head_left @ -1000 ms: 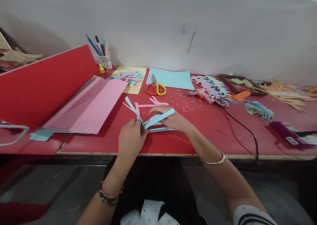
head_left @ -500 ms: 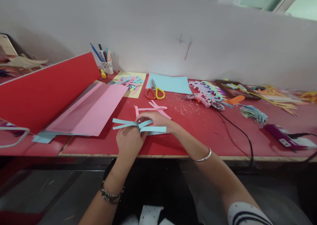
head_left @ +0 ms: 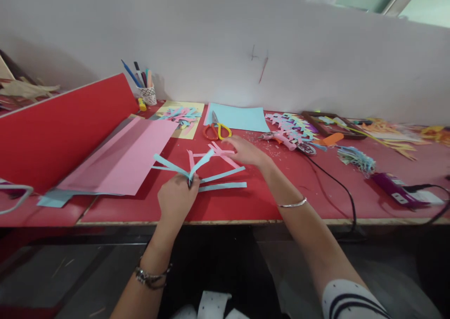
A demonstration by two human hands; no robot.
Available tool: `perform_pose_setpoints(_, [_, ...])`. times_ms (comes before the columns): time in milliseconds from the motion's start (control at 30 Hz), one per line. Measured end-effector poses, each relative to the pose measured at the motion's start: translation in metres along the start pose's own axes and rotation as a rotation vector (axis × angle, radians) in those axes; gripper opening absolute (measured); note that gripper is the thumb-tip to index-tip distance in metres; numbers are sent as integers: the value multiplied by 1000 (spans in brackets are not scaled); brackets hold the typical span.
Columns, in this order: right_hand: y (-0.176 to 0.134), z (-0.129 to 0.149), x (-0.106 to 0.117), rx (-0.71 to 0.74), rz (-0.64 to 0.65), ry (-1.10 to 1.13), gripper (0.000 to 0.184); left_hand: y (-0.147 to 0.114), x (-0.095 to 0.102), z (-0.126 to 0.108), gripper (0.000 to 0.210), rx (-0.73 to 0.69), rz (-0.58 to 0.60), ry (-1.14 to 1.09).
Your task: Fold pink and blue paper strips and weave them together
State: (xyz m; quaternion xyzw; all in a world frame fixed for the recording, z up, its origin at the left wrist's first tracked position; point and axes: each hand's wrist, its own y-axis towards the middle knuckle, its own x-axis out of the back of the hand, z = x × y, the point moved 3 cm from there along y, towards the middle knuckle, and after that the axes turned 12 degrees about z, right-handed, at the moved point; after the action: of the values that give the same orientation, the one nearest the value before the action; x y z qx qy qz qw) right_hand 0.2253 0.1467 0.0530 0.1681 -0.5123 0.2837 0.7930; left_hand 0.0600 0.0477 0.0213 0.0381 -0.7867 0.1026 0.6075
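Observation:
My left hand (head_left: 178,197) is closed on light blue paper strips (head_left: 203,162), pinching them where they meet, their ends fanning out. Another light blue strip (head_left: 225,186) lies beside that hand on the table. My right hand (head_left: 246,151) is apart from the blue strips, fingers stretched out over the right end of the pink paper strips (head_left: 218,151); whether it touches them I cannot tell. Just beyond the fingers lie scissors (head_left: 225,130) with one red and one yellow handle.
Pink paper sheets (head_left: 123,159) and a red board (head_left: 66,136) are at left. Behind are cut paper scraps (head_left: 181,115), a blue sheet (head_left: 242,116) and a pen cup (head_left: 147,95). A pink glue gun (head_left: 283,140) with a black cord (head_left: 333,181) lies to the right.
My right hand has left the blue strips and moved away, up and to the right, over the pink strips. The left hand keeps the blue strips, one end now raised.

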Motion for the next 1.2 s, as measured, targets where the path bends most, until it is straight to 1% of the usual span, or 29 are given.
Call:
perform_pose_setpoints(100, [3, -21, -3, -108, -25, -67, 15, 1, 0, 1, 46, 3, 14, -9])
perform_pose_setpoints(167, [4, -26, -8, -131, -31, -55, 6, 2, -1, 0, 44, -14, 24, -10])
perform_pose_setpoints(233, [5, -27, -11, -138, -47, -37, 4, 2, -1, 0, 43, -15, 27, -4])
perform_pose_setpoints(400, [2, -31, -7, -177, -109, 57, 9, 1, 0, 0, 43, -2, 25, -10])
perform_pose_setpoints(467, [-3, -31, -3, -174, -155, 157, 12, 1, 0, 0, 42, -6, 22, -14])
perform_pose_setpoints(600, [-13, -23, 10, -116, -274, 356, 16, 0, 1, 0, 41, -28, 31, -44])
perform_pose_setpoints(667, [-16, -20, 18, -129, -342, 367, 17, 1, 1, 0, 41, -37, 34, -48])
perform_pose_setpoints(733, [-16, -21, 28, -178, -404, 320, 15, 1, 0, 0, 42, -44, 21, -41])
perform_pose_setpoints(833, [-13, -24, 38, -254, -449, 255, 12, 1, -1, 0, 41, -38, 11, -44])
perform_pose_setpoints(900, [-12, -22, 39, -258, -465, 300, 12, 1, -1, 0, 42, -32, 17, -49])
perform_pose_setpoints(933, [-14, -17, 37, -238, -472, 347, 13, 1, -1, 0, 42, -36, 18, -49])
perform_pose_setpoints(1000, [-19, -1, 27, -150, -458, 463, 16, 1, -1, 0, 41, -38, 23, -49])
perform_pose_setpoints(1100, [-31, 31, -1, -6, -279, 573, 18, 1, -1, 1, 41, -32, 13, -45])
perform_pose_setpoints(1167, [-38, 47, -22, 6, -172, 612, 16, 2, -1, 1, 41, -41, 6, -45])
perform_pose_setpoints(1200, [-41, 52, -31, -6, -156, 583, 15, 2, -2, 1, 41, -45, 5, -45])
